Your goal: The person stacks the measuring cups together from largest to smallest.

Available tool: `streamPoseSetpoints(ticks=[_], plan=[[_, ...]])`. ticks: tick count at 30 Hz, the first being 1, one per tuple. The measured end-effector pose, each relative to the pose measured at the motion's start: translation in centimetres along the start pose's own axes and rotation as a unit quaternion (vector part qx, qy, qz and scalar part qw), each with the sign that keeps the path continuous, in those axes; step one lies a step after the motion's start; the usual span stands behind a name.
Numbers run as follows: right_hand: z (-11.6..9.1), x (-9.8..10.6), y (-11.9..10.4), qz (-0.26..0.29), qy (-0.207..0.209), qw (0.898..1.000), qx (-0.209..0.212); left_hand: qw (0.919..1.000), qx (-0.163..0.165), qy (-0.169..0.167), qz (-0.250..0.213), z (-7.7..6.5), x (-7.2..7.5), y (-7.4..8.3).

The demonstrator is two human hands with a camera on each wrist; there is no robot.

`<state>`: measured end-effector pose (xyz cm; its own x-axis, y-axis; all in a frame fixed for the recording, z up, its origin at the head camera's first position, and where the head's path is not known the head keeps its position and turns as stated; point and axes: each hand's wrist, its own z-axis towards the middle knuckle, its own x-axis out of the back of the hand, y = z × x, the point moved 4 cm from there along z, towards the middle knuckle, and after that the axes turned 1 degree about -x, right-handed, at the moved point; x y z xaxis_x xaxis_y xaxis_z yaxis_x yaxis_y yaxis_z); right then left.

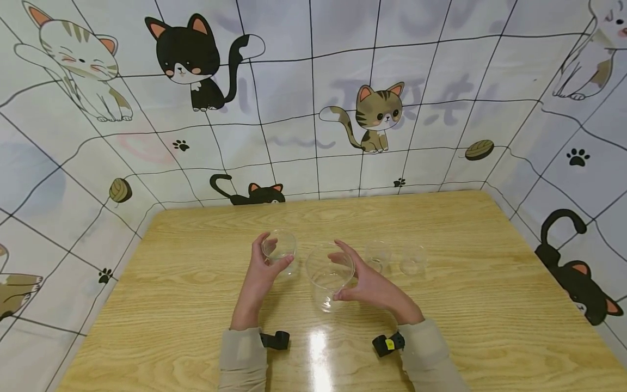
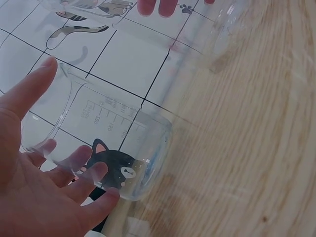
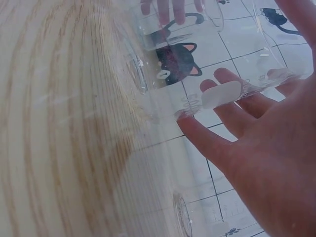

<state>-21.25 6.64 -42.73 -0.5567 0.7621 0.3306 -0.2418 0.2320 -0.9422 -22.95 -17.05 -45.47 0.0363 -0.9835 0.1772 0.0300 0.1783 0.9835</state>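
Small beaker (image 1: 283, 247) gripped by left hand (image 1: 263, 272), large beaker (image 1: 327, 275) by right hand (image 1: 371, 283), both round sides, likely for steadiness; two cups (image 1: 377, 256) (image 1: 413, 260) set toward right edge of table (image 1: 171, 326).

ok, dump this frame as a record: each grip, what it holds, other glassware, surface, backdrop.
left grip: curled round the smaller beaker, printed with graduations
right grip: curled round the larger beaker
held pair: side by side, apart
other glassware: two clear vessels right of the larger beaker, the near vessel and the far vessel
surface: wood-grain table
backdrop: white wall covering with cartoon cats and grid lines
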Motion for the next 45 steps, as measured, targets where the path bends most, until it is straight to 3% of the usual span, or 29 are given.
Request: streamPoseSetpoints(ticks=[11, 23, 37, 45], plan=[[0.5, 0.1, 2.0, -0.035, 0.017, 0.999, -0.001, 1.0000, -0.004, -0.001, 0.002, 0.1, 0.1, -0.1], [-0.1, 0.0, -1.1, -0.021, 0.005, 0.999, -0.036, 0.9999, -0.013, 0.007, 0.002, 0.1, 0.2, -0.2], [-0.1, -0.1, -1.1, -0.018, 0.006, 0.999, -0.037, 0.9997, -0.021, -0.003, -0.008, 0.1, 0.1, -0.3], [-0.1, -0.2, -0.9, -0.024, 0.008, 0.999, -0.037, 0.9994, -0.005, -0.026, -0.021, -1.0, 0.0, 2.0]])
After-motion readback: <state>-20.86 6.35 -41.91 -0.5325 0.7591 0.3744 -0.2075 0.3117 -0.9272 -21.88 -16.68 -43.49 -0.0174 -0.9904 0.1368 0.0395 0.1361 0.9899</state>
